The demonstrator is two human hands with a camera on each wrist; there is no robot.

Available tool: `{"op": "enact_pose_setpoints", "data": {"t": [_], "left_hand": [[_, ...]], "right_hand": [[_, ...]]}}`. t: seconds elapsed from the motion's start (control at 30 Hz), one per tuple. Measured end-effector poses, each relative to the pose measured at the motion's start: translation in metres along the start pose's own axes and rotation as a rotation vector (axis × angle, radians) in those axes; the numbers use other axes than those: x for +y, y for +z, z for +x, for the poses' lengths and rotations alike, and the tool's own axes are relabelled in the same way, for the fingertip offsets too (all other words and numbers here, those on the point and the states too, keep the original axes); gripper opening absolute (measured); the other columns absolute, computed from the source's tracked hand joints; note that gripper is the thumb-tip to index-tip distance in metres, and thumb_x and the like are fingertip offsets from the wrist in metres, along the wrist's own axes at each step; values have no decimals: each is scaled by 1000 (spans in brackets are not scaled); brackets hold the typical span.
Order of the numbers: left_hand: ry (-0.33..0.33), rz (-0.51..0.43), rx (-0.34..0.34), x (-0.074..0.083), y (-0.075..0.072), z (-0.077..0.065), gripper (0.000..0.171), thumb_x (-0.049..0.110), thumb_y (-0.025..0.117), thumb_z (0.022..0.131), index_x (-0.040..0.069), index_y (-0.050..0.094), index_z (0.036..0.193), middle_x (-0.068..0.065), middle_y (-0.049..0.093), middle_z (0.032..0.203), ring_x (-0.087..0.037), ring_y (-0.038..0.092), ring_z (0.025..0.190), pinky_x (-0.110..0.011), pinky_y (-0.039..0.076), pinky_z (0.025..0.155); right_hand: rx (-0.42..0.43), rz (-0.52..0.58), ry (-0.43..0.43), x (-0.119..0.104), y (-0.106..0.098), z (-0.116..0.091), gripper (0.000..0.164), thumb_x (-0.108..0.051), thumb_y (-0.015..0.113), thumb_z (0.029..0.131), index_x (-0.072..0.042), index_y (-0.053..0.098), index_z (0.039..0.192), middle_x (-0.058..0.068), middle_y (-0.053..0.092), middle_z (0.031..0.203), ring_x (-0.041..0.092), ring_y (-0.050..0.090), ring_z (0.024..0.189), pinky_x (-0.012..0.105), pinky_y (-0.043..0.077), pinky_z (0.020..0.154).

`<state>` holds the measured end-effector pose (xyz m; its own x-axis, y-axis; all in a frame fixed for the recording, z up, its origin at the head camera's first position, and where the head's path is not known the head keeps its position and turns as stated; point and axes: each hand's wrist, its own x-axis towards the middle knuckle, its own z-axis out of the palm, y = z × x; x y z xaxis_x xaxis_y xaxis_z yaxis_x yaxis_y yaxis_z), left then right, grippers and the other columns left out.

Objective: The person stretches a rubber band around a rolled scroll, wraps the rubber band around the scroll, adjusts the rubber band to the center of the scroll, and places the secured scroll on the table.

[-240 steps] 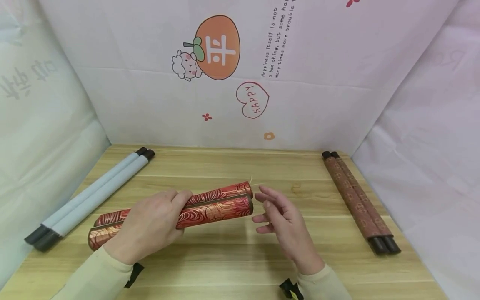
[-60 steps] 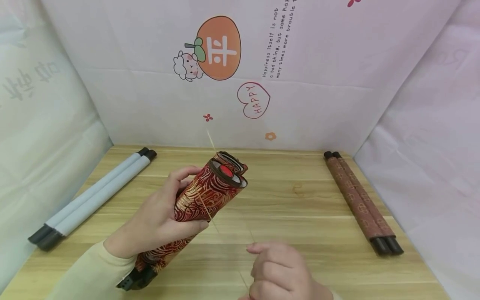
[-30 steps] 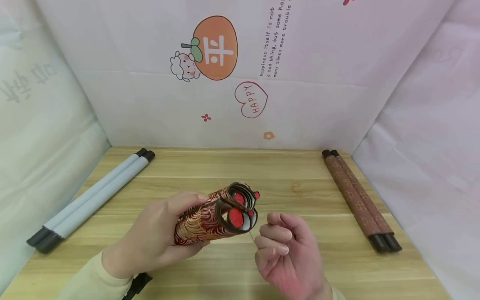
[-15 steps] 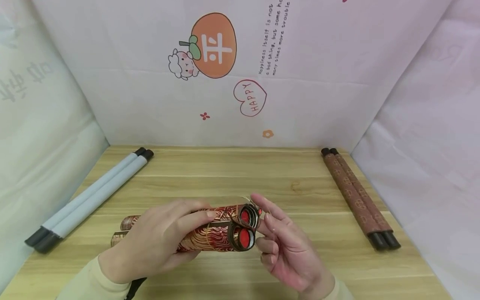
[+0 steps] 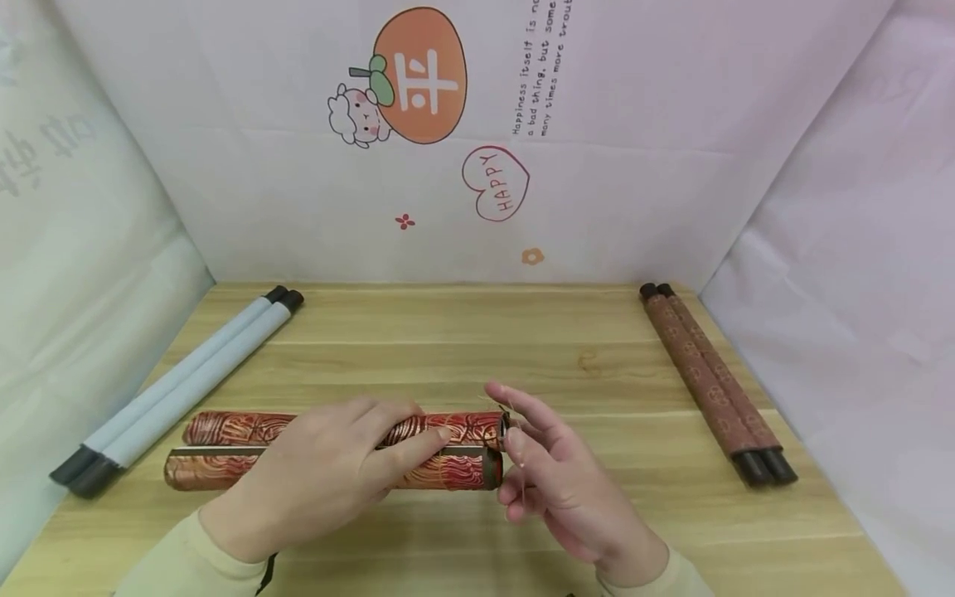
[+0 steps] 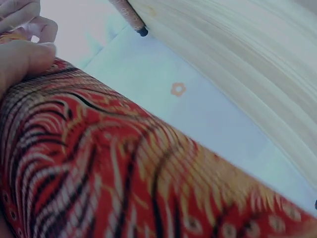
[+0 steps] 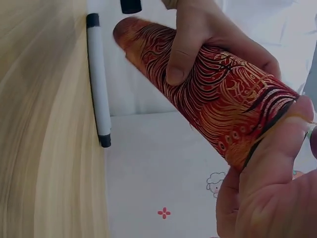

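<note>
Gripping the red scroll (image 5: 466, 471) mid-length with the left hand (image 5: 328, 477), holding it crosswise over the table (image 5: 448, 356) between the white scroll (image 5: 200, 383) and brown scroll (image 5: 697, 373); fingering the string (image 7: 295, 116) at its right end with the right hand (image 5: 570, 485), not showing plainly whether pinching it; apparently tying or untying; probably calling next for a steady left hold and guiding the string around the end without snagging.

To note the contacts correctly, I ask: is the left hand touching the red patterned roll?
Touching. The right wrist view shows the left hand wrapped around the red patterned roll, lying directly on its surface with no gap.
</note>
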<state>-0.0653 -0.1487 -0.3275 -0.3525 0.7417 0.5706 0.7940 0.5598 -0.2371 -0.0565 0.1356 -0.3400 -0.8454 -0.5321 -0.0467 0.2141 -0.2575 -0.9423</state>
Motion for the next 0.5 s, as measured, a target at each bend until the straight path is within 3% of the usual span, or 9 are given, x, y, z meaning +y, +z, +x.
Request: {"op": "enact_pose_setpoints", "data": {"t": [0.13,0.33,0.5], "left_hand": [[-7,72,-32,4,1,3,42,23,24,116,29,63,131,-4,69,107,-18,64,75,-30,55,57],[-4,116,-51,7,4,6,33,19,40,108,31,63,129,-3,69,103,-19,63,71,-29,52,54],[-7,139,-46,10,6,10,32,18,41,106,31,62,126,-3,68,100,-19,61,67,-29,50,51]], "right_hand": [[43,-65,63,2,2,4,57,-22,54,109,-20,33,163,14,50,133,10,66,67,21,57,59],[69,-140,117,6,4,10,62,-25,60,106,-27,33,162,16,51,135,18,68,72,28,59,61],[89,-176,158,9,8,14,63,-26,65,104,-31,36,159,17,51,128,24,71,75,33,60,62]]}}
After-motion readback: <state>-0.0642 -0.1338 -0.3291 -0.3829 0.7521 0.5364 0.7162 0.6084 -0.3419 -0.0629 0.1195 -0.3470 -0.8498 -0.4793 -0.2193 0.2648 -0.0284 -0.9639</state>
